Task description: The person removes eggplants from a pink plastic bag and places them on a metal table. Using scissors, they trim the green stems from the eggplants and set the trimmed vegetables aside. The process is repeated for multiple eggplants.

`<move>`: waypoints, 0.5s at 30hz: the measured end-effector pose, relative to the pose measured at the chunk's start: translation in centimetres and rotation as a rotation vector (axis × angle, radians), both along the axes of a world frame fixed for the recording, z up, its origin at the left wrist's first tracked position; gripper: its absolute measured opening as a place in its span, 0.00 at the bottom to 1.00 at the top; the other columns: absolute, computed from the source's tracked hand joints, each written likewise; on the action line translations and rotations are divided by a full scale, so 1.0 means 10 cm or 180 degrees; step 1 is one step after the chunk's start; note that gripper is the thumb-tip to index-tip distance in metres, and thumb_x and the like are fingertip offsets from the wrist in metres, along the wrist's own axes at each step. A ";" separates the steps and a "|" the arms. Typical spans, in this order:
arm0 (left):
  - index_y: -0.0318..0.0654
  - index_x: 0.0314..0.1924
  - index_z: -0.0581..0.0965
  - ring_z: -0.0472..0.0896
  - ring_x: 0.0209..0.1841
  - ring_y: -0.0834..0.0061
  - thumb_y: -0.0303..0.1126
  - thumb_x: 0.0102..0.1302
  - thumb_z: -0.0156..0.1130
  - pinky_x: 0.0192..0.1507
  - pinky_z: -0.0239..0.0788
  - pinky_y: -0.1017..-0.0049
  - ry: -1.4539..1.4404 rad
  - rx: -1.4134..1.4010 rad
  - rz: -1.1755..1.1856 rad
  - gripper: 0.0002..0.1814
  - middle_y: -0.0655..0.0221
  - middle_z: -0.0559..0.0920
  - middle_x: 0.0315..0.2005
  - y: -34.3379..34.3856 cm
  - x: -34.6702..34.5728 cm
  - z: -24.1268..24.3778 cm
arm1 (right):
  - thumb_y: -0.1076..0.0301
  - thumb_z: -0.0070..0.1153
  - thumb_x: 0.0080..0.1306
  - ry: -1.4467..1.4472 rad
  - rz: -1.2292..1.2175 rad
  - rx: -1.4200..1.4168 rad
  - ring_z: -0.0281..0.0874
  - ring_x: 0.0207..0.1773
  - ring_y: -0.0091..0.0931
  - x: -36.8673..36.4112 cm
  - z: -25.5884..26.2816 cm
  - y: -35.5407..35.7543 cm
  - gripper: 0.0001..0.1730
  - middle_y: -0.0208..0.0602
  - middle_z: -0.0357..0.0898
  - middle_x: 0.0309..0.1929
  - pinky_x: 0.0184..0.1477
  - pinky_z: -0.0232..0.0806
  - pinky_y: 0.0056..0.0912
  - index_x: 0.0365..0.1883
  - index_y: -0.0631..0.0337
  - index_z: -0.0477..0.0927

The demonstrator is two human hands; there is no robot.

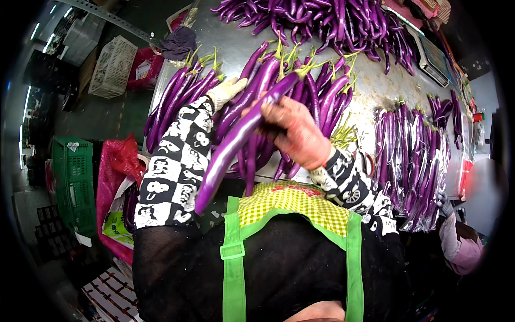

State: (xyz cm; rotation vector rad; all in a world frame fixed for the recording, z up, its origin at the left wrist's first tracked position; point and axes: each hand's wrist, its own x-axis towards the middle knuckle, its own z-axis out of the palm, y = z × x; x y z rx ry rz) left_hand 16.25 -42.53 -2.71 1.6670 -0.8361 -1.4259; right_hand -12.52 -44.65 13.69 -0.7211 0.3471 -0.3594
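My right hand (297,133) grips a long purple eggplant (237,141) around its upper half. The eggplant slants across the view, its green stem at the upper right and its tip near my left sleeve. In a pale knit glove, my left hand (227,93) lies against the eggplants in front of me; its fingers are partly hidden, so I cannot tell whether it grips one. A loose heap of eggplants (334,90) spreads beneath and beyond my right hand. Left of my left hand lies a smaller bunch of eggplants (171,100).
A large eggplant pile (322,24) covers the far side of the metal table (225,44). Bagged eggplants (410,157) lie at right, near cut stems (345,133), red-handled scissors (368,164) and a scale (432,60). Crates (74,181) stand left. Another person's gloved hand (444,204) touches the bags.
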 end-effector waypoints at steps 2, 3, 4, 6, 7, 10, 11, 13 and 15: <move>0.36 0.70 0.71 0.76 0.62 0.76 0.53 0.78 0.55 0.69 0.63 0.74 0.0654 -0.0084 -0.0241 0.32 0.65 0.80 0.61 -0.02 -0.15 0.24 | 0.75 0.62 0.68 0.0307 -0.0219 -0.0489 0.80 0.48 0.22 -0.03 -0.31 0.07 0.17 0.32 0.80 0.46 0.55 0.74 0.29 0.53 0.64 0.73; 0.37 0.70 0.70 0.73 0.66 0.75 0.57 0.76 0.55 0.71 0.60 0.69 0.0368 -0.0047 -0.0434 0.35 0.65 0.78 0.64 0.19 0.10 0.24 | 0.78 0.63 0.66 0.0439 -0.0208 -0.1135 0.79 0.49 0.22 0.02 -0.23 0.16 0.19 0.33 0.80 0.46 0.56 0.73 0.29 0.53 0.64 0.73; 0.37 0.70 0.71 0.70 0.68 0.74 0.59 0.75 0.55 0.71 0.58 0.65 -0.0041 0.0166 -0.0503 0.37 0.67 0.78 0.64 0.26 0.09 0.44 | 0.78 0.63 0.65 0.0399 -0.0291 -0.1161 0.78 0.49 0.22 0.03 -0.28 0.19 0.19 0.33 0.80 0.46 0.56 0.72 0.29 0.53 0.64 0.73; 0.39 0.71 0.71 0.65 0.72 0.75 0.64 0.72 0.55 0.71 0.53 0.56 -0.0675 0.0513 -0.0179 0.41 0.70 0.78 0.65 0.53 0.17 0.63 | 0.79 0.63 0.65 0.0231 -0.0408 -0.1300 0.78 0.50 0.22 0.12 -0.47 0.27 0.20 0.33 0.80 0.46 0.56 0.72 0.28 0.54 0.64 0.73; 0.39 0.70 0.72 0.67 0.70 0.76 0.62 0.72 0.58 0.71 0.56 0.62 -0.0723 0.0560 -0.0108 0.39 0.70 0.78 0.64 0.54 0.13 0.70 | 0.79 0.63 0.64 0.0189 -0.0548 -0.1425 0.77 0.50 0.22 0.13 -0.58 0.25 0.20 0.32 0.80 0.46 0.56 0.71 0.28 0.54 0.64 0.73; 0.34 0.67 0.75 0.73 0.64 0.76 0.47 0.75 0.61 0.69 0.59 0.74 -0.1130 -0.0211 0.0139 0.29 0.66 0.80 0.60 0.65 0.05 0.64 | 0.77 0.60 0.69 0.0296 -0.0589 -0.1553 0.77 0.52 0.22 0.11 -0.84 0.17 0.17 0.32 0.81 0.49 0.58 0.70 0.27 0.54 0.63 0.73; 0.32 0.65 0.75 0.75 0.63 0.76 0.42 0.77 0.59 0.68 0.62 0.74 -0.1340 -0.0509 0.0202 0.25 0.65 0.82 0.57 0.71 0.01 0.63 | 0.76 0.60 0.70 0.0290 -0.0606 -0.1564 0.77 0.52 0.21 0.11 -0.91 0.16 0.16 0.31 0.81 0.50 0.59 0.69 0.27 0.55 0.62 0.74; 0.32 0.64 0.76 0.76 0.61 0.76 0.40 0.76 0.60 0.66 0.65 0.74 -0.1438 -0.0642 0.0201 0.23 0.65 0.82 0.57 0.79 -0.28 0.94 | 0.71 0.57 0.74 0.0356 -0.0602 -0.1080 0.77 0.49 0.19 0.11 -0.83 0.20 0.12 0.30 0.80 0.47 0.53 0.72 0.25 0.53 0.62 0.74; 0.33 0.63 0.76 0.79 0.58 0.74 0.36 0.73 0.65 0.64 0.69 0.72 -0.1340 -0.0840 -0.0044 0.23 0.63 0.82 0.55 0.86 -0.70 1.22 | 0.68 0.58 0.74 0.0379 -0.0574 -0.0731 0.77 0.43 0.18 0.12 -0.76 0.22 0.11 0.29 0.79 0.42 0.46 0.73 0.25 0.48 0.65 0.75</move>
